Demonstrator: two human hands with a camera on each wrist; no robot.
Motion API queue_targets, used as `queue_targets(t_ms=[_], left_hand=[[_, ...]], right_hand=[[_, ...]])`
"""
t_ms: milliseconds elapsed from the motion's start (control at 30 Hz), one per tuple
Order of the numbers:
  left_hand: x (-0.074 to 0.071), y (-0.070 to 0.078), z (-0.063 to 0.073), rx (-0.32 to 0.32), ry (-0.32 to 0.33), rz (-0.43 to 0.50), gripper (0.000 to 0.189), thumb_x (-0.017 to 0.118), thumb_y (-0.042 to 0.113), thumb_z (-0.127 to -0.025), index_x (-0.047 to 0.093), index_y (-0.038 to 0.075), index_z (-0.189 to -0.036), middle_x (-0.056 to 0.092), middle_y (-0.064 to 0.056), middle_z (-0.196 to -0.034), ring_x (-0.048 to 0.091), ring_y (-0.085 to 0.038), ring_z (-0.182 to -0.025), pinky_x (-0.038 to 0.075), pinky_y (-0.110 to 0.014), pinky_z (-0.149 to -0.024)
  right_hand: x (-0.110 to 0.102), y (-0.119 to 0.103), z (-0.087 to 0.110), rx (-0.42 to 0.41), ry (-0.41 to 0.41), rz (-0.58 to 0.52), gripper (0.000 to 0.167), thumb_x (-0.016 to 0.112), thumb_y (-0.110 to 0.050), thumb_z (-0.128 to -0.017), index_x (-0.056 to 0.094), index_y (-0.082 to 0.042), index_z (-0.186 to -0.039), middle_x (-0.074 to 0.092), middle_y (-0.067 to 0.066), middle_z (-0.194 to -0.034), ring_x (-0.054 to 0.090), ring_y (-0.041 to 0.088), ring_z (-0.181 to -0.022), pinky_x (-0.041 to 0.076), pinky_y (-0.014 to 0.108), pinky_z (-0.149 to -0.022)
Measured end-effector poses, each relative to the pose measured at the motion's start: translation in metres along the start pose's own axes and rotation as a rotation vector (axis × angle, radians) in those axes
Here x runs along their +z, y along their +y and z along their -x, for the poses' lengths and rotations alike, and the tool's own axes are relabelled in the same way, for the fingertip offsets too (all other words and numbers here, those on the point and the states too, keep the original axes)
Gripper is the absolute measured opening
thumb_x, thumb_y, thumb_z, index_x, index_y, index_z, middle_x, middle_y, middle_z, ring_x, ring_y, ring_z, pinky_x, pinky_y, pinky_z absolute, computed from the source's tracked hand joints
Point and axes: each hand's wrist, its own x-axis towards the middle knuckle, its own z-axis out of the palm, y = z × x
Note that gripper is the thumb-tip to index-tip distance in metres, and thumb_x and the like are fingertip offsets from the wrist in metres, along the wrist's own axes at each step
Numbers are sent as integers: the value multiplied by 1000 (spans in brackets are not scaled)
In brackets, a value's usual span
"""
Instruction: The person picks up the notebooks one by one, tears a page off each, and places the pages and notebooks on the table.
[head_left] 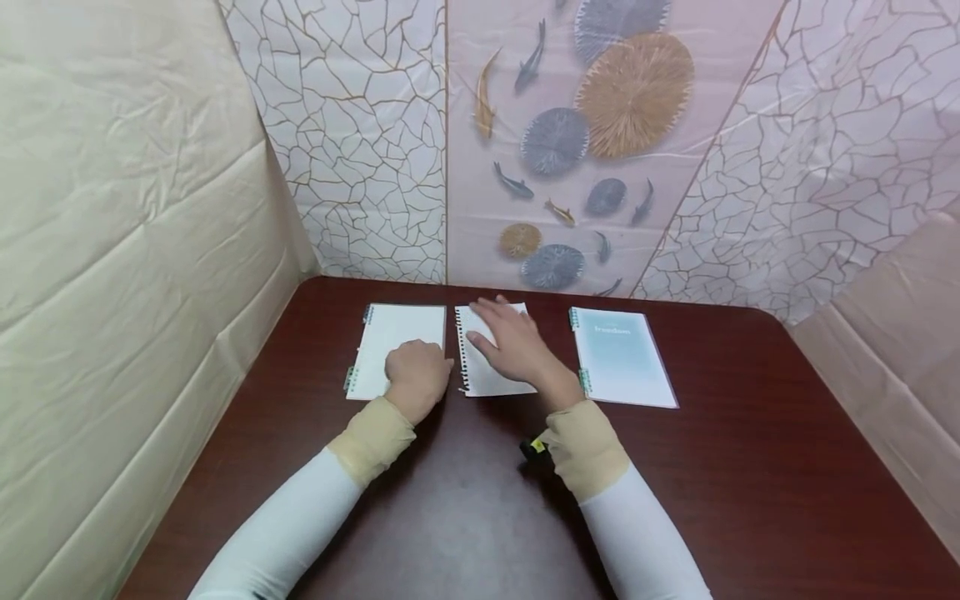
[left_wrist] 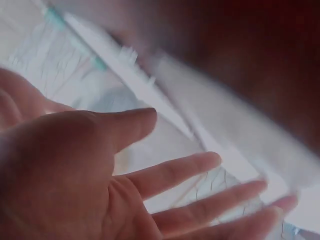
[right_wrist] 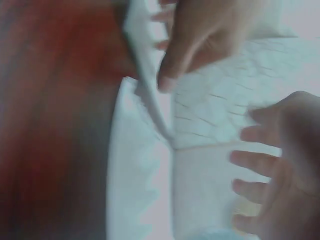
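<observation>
In the head view my left hand [head_left: 418, 375] is over the lower right of a white sheet-covered binder part [head_left: 397, 325] with green rings along its left edge. The left wrist view shows that hand's thumb and fingers [left_wrist: 172, 175] extended, holding nothing. My right hand [head_left: 513, 342] is spread above a stack of white loose-leaf paper [head_left: 491, 379] with punched holes down its left side, hiding its upper right. In the right wrist view the right hand's fingers [right_wrist: 255, 162] are apart and loosely bent, with nothing between them. Whether either hand touches paper, I cannot tell.
A pale blue cover [head_left: 618, 358] printed "freedom", green rings on its left edge, lies to the right. Beside the right cuff is a small black object [head_left: 534, 450] with a yellow patch, partly hidden. The dark brown table [head_left: 465, 517] meets patterned curtains [head_left: 375, 167] behind.
</observation>
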Motion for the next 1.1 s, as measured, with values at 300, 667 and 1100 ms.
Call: queue_targets(t_ms=[300, 667, 1100], left_hand=[[-44, -42, -34, 180, 263, 166, 93, 50, 79, -97, 38, 19, -166, 45, -18, -162, 42, -43, -147, 41, -62, -111], [-32, -74, -34, 86, 280, 177, 111, 29, 97, -87, 9, 30, -172, -2, -5, -179, -12, -36, -163, 5, -69, -125], [-24, -58, -33, 110, 186, 177, 112, 36, 95, -88, 18, 23, -172, 9, -10, -178, -7, -41, -162, 8, -71, -124]], right_hand=[[-53, 29, 42, 4, 400, 189, 92, 55, -74, -97, 30, -23, -169, 22, 10, -176, 12, 37, -163, 13, 71, -123], [-58, 62, 61, 155, 352, 228, 102, 54, -81, -93, 13, -31, -172, -7, 0, -179, -10, 32, -164, 0, 68, -125], [-78, 102, 77, 279, 324, 87, 104, 56, -79, -93, 19, -23, -172, 5, 10, -179, -10, 32, -163, 2, 74, -123]])
